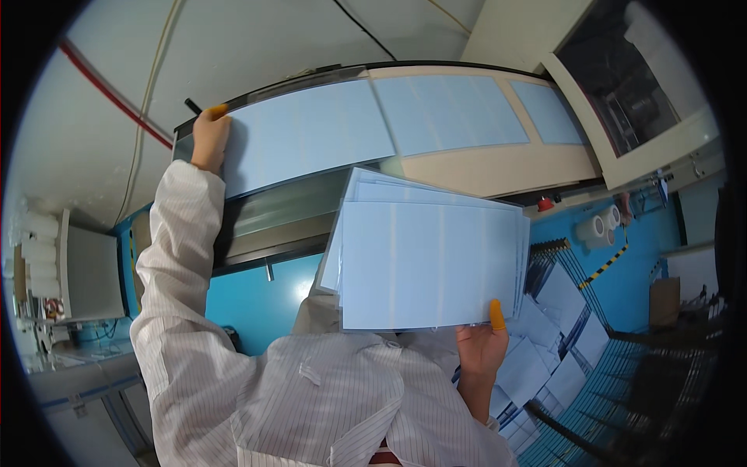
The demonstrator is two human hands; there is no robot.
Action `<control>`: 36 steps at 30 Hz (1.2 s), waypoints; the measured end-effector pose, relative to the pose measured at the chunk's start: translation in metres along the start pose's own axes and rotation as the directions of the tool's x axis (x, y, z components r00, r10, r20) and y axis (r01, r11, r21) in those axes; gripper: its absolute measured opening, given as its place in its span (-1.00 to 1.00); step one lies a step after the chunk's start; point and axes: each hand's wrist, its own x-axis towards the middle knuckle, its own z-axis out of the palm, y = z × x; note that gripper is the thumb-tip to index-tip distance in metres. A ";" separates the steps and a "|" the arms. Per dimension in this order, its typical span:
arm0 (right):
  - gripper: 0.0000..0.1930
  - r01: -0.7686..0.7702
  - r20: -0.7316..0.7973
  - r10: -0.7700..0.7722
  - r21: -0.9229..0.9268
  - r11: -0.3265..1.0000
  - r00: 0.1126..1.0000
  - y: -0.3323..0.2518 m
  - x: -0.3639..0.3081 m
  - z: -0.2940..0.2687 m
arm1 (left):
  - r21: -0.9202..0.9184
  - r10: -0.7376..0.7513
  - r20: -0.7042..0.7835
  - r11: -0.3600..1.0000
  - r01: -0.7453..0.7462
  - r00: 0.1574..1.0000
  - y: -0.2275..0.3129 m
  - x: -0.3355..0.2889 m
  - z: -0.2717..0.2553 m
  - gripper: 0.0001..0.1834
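Observation:
My left hand (210, 142), an orange-yellow cover on a fingertip, is closed on the left end of a flat light-blue sheet (307, 132). That sheet lies along the conveyor, its right end next to a second light-blue sheet (447, 113). My right hand (482, 346) grips the lower right edge of a stack of light-blue sheets (428, 265) in front of my body. An orange-yellow thumb cover rests on top of the stack, while the other fingers are mostly hidden beneath. The stacked sheets are slightly fanned, with faint paler bands across them.
Further along the beige conveyor belt (467, 170), a third sheet (548, 113) lies near a pale machine housing (685, 148). A black wire rack (595, 300) and more sheets (525, 373) are at lower right. White rolls (595, 227) stand on the blue floor (288, 292).

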 end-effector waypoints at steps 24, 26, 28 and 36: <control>-0.69 -0.036 0.051 0.031 0.098 0.994 0.998 -0.004 -0.005 -0.003 | 0.332 0.499 0.586 0.570 -0.751 0.638 0.065 -0.132 -0.007 -0.39; -0.68 -0.053 0.107 0.040 0.120 0.991 0.993 -0.005 -0.002 -0.007 | 0.319 0.504 0.581 0.582 -0.748 0.639 0.072 -0.137 0.000 -0.39; -0.66 -0.073 0.156 0.051 0.136 0.988 0.986 -0.005 -0.002 -0.006 | 0.344 0.490 0.577 0.579 -0.739 0.653 0.073 -0.137 0.008 -0.38; -0.62 -0.040 0.064 0.039 0.010 0.999 0.997 -0.007 -0.002 0.003 | 0.361 0.464 0.580 0.590 -0.722 0.669 0.091 -0.140 0.045 -0.36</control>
